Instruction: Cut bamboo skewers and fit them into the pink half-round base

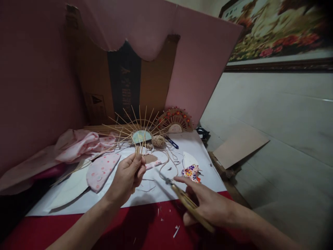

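Note:
My left hand (129,170) is closed around a small bundle of thin wooden sticks (138,150), whose tips point up and away. My right hand (205,201) grips a pair of scissors (191,208) with long yellowish handles. Their blades, blurred, point toward the left hand and stay apart from the sticks. Behind the bundle stands a half-round fan frame (141,136) with a pale green centre and sticks radiating outward. A ball of twine (158,140) lies beside it, and its loose strand loops forward across the white sheet.
White paper (104,199) covers the table over red cloth (145,225). Pink dotted fabric (85,146) and a fabric-covered piece (102,172) lie left. A decorated fan (174,121), a blue cutter (172,142) and flowered scraps (191,172) are right. Pink boards and cardboard (158,80) stand behind.

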{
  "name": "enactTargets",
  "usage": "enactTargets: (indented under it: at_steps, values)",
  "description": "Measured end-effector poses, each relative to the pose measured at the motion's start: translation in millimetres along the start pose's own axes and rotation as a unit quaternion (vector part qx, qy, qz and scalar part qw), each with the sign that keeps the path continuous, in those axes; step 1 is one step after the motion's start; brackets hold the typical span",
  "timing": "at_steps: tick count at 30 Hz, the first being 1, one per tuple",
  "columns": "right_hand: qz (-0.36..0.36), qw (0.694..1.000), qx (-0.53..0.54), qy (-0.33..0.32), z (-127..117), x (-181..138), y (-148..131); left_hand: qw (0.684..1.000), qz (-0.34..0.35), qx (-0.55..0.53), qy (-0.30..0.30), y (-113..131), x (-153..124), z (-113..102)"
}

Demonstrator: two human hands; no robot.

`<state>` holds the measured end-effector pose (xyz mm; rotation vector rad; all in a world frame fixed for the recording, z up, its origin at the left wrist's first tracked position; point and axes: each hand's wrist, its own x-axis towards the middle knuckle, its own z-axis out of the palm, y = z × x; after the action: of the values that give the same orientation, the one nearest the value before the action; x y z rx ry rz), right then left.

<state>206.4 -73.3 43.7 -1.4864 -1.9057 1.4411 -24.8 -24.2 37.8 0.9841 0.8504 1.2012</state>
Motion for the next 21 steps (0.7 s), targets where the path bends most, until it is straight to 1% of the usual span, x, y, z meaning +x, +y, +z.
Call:
enactTargets:
  at_steps: [1, 3, 4, 6, 9, 12, 16, 21]
  values:
    - [0.017, 0.998, 0.062, 0.004, -3.2, -4.9, 3.3, 1.0, 0.0, 0.01, 0.0, 1.3, -0.8, 0.6]
    - [0.027, 0.986, 0.161, 0.023, -6.0, -13.2, 7.8, 0.999, -0.012, 0.033, -0.01, 2.9, -2.8, 2.5]
    - [0.024, 0.981, 0.19, 0.033, -5.9, -16.4, 8.5, 0.999, -0.023, 0.044, -0.022, 3.3, -3.9, 3.5]
    - [0.001, 0.977, 0.21, 0.042, -3.5, -21.0, 6.4, 0.996, -0.041, 0.062, -0.05, 3.5, -5.8, 5.1]
    - [-0.041, 0.979, 0.198, 0.019, 1.9, -22.6, -1.7, 0.991, -0.057, 0.09, -0.078, 3.4, -7.3, 6.1]
    - [-0.078, 0.981, 0.178, 0.01, 5.1, -16.1, -7.9, 0.986, -0.056, 0.121, -0.097, 3.1, -7.7, 5.3]
    - [-0.126, 0.986, 0.105, 0.011, 3.7, -0.6, -11.1, 0.978, -0.08, 0.137, -0.137, 1.1, -8.5, 2.2]
    - [-0.154, 0.988, 0.029, 0.006, 2.4, 12.8, -11.2, 0.964, -0.114, 0.147, -0.19, -1.1, -8.0, -1.5]
